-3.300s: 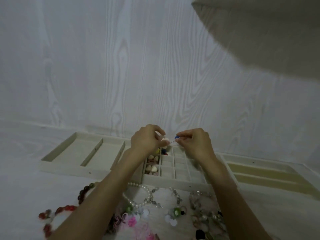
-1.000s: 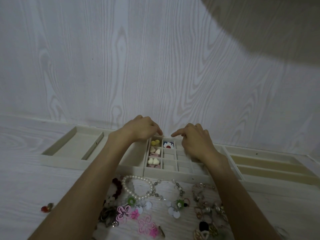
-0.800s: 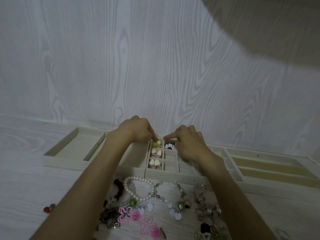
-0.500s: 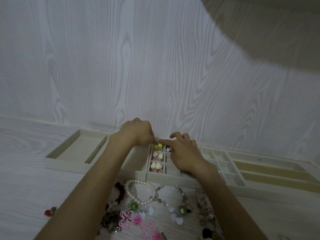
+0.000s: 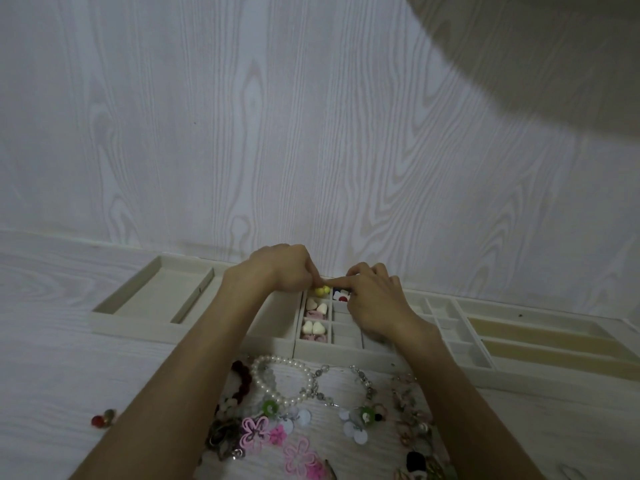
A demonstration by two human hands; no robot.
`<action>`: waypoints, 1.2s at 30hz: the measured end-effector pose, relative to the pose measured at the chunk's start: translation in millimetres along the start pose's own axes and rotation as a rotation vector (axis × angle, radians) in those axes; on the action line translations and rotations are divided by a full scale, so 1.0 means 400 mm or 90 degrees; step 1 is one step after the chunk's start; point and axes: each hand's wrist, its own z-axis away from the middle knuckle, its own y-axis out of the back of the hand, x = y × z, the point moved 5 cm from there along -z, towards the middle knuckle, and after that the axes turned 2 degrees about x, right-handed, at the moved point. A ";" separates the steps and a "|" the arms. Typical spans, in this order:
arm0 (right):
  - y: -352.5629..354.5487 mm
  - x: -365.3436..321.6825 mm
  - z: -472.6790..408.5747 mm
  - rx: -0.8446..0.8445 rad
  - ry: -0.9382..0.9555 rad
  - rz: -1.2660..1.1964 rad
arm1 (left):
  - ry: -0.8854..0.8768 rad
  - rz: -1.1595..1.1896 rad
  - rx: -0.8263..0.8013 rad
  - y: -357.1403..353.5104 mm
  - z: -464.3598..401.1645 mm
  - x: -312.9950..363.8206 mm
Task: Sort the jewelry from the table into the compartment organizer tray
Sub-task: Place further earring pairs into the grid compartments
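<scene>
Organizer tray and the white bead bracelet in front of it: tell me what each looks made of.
Organizer tray: seemingly covered in cream fabric or velvety flocking; its walls look matte and soft, with no shine. Bracelet: round white beads with a soft gloss, like pearls, possibly imitation; a few greyish metal-looking links sit at one end.

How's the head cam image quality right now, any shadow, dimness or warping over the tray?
Head view: dim, flat light with a bluish cast; a broad dark blurred shape fills the upper right corner. Wide-angle warping bends the organizer tray edges. Left hand and right hand look sharp; the bottom-edge jewelry pile is softer.
</scene>
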 end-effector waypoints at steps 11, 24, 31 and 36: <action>-0.009 0.005 -0.004 0.011 -0.013 -0.062 | -0.002 0.029 -0.013 -0.014 -0.015 -0.008; 0.018 0.016 -0.006 0.116 -0.052 -0.114 | -0.006 0.045 0.151 -0.017 -0.030 -0.016; 0.006 0.017 0.001 0.069 -0.048 -0.117 | -0.026 0.032 0.132 -0.027 -0.036 -0.014; 0.012 0.023 -0.003 0.094 -0.063 -0.123 | -0.029 0.041 0.155 -0.032 -0.036 -0.005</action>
